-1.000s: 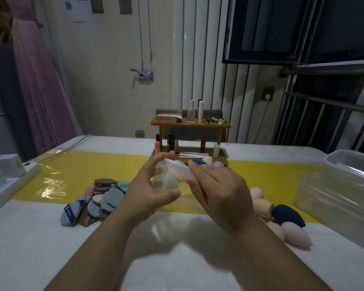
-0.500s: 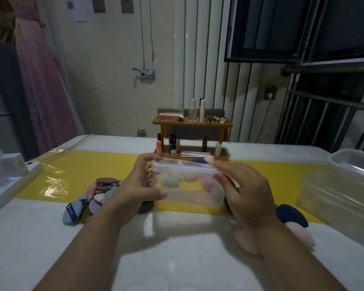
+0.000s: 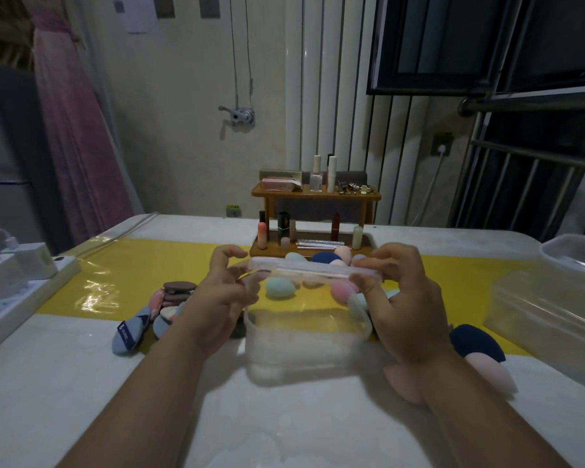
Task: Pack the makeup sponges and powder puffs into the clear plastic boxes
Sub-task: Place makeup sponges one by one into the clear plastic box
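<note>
A small clear plastic box (image 3: 304, 342) stands on the white table between my hands. Its clear lid (image 3: 311, 270) is held just above it. My left hand (image 3: 217, 298) pinches the lid's left end and my right hand (image 3: 406, 298) pinches its right end. Egg-shaped makeup sponges lie behind the box, among them a teal sponge (image 3: 279, 287) and a pink sponge (image 3: 340, 292) seen through the plastic. A dark blue sponge (image 3: 477, 342) and a pale pink sponge (image 3: 490, 373) lie by my right wrist. Powder puffs (image 3: 173, 298) are heaped to the left, with a blue puff (image 3: 129, 332) nearest.
Two larger clear boxes (image 3: 554, 315) sit at the right table edge. A wooden cosmetics shelf (image 3: 314, 197) stands behind the sponges on a yellow mat (image 3: 132, 265). A white power strip with chargers (image 3: 14, 292) lies along the left edge.
The box, held up in both hands before, now stands on the table. The lid has come off it and both hands hold the lid above the box.
</note>
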